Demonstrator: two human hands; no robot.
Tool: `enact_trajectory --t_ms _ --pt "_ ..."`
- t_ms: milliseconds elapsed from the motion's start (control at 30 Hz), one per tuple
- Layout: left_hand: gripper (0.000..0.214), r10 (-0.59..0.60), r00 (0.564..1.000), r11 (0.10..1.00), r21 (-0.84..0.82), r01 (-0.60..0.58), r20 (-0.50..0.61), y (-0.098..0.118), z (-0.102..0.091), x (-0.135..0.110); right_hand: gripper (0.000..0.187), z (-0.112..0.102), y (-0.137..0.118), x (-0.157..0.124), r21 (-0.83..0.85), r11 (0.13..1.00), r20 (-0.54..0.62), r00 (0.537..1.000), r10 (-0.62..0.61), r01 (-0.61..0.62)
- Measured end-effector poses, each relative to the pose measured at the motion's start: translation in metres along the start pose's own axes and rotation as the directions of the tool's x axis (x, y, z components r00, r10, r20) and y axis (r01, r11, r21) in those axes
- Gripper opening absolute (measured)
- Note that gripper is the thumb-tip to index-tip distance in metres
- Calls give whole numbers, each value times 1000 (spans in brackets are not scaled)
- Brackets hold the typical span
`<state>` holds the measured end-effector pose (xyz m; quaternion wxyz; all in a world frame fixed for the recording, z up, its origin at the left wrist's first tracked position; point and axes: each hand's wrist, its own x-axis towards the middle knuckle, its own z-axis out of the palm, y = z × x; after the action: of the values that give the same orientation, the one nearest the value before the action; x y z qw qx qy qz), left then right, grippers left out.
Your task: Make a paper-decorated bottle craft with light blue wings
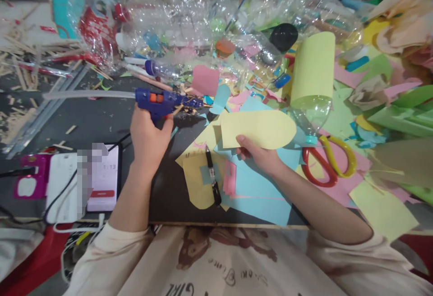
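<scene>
My left hand (151,136) is wrapped round the handle of a blue hot glue gun (154,100), its nozzle pointing right. A long clear glue stick (91,94) juts from the gun's back. Between thumb and fingers, my right hand (255,152) pinches a pale yellow paper piece (259,127) with one rounded end. The nozzle and the paper are apart. Under my right hand lie blue paper sheets (262,179). A black pen (213,176) rests on yellow paper nearer me. Right of the held piece, a plastic bottle wrapped in yellow paper (313,68) lies with its turquoise cap toward me.
Red and yellow handled scissors (329,163) lie at the right. Clear plastic bottles (189,16) are heaped across the back, with paper scraps before them. Small wood sticks (20,75) litter the left. A phone (104,179), a white power bank (62,188) and cables sit at the front left.
</scene>
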<state>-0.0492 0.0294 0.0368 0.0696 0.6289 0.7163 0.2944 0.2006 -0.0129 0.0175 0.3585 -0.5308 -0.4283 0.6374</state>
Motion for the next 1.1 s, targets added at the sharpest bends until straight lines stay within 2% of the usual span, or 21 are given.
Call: enact_trajectory --t_ms 100,200,300,367,467,500,533,567,633,667,700,767,833,933,967,1000,1033,1100 --pt "39 -95 994 995 35 97 -53 -1 -20 10 56 0 0 0 -3 1000 -10 1000 1 -2" --pt "28 -243 968 963 135 234 55 -10 -39 20 57 0 0 1 -14 1000 -14 1000 0 0" --pt "28 -327 932 920 280 276 156 -22 -43 25 58 -1 2 1 -25 1000 -15 1000 -11 10" --pt "39 -363 926 891 329 314 101 -28 -41 25 58 -1 3 1 -28 1000 -20 1000 -15 14" --pt "35 -141 989 977 169 133 37 -28 -39 22 57 -1 4 1 -23 1000 -29 999 -15 15" --pt "29 -81 995 990 121 74 55 -26 -38 21 57 -1 4 1 -21 1000 -32 999 -15 14" --pt "23 -63 990 995 89 52 127 -24 -38 19 57 -1 4 2 -19 1000 -36 999 -14 13" --pt "20 -68 966 996 72 52 248 -22 -37 17 57 -1 3 2 -16 1000 -39 999 -13 13" --pt "20 -63 847 997 80 24 528 -19 -33 12 59 -1 2 2 -11 1000 -45 999 -11 11" --pt "20 -32 804 996 88 -26 594 -18 -31 10 59 -1 1 2 -8 1000 -48 999 -10 10" --pt "19 14 795 992 91 -88 607 -18 -29 8 60 -1 -1 2 -5 1000 -48 999 -9 9" --pt "19 87 804 976 114 -188 588 -16 -26 5 60 0 -3 2 2 1000 -49 999 -8 9" --pt "21 108 814 964 141 -226 571 -11 -26 4 60 0 -4 2 7 1000 -55 998 -5 6" --pt "18 136 806 978 51 -202 577 8 -24 8 60 1 -5 2 9 1000 -63 998 1 -1" --pt "16 162 793 984 -36 -174 587 16 -20 8 60 1 -5 2 6 1000 -64 998 0 1" --pt "16 197 760 980 -155 -128 619 24 -15 8 60 1 -4 2 2 1000 -63 998 -4 4" --pt "17 236 718 954 -298 -41 655 31 -8 7 60 1 -3 2 -4 1000 -61 998 -8 8" --pt "24 250 716 803 -552 223 652 42 9 2 60 1 -2 3 -12 1000 -59 998 -10 9"
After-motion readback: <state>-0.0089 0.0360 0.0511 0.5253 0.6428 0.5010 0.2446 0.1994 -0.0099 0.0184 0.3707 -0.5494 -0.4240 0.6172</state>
